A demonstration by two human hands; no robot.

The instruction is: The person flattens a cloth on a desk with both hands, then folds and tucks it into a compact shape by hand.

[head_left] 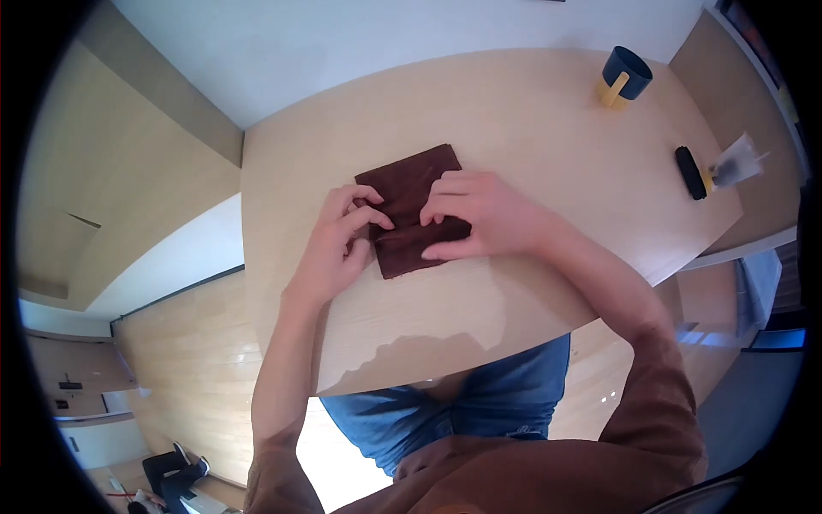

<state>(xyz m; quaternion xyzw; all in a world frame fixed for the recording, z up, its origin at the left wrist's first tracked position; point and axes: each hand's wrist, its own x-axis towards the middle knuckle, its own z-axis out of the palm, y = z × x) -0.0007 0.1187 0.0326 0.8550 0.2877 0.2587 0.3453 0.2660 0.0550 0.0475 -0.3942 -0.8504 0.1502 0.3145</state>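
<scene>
A dark maroon folded cloth (409, 184) lies flat on the light wooden table (342, 128), slightly tilted, with a crease or fold across its lower half. My left hand (340, 236) rests at the cloth's left edge, fingers curled and apart, fingertips touching the fabric. On the right side, my right hand (479, 214) lies over the cloth's edge, its fingers bent and spread, with thumb and fingertips on the fabric near the fold. Neither hand lifts the cloth off the table.
A dark mug with a yellow base and handle (626, 77) stands at the back right. Near the right edge are a black case (690, 173) and a clear cup (736, 163). A person's legs (175, 475) show at the lower left.
</scene>
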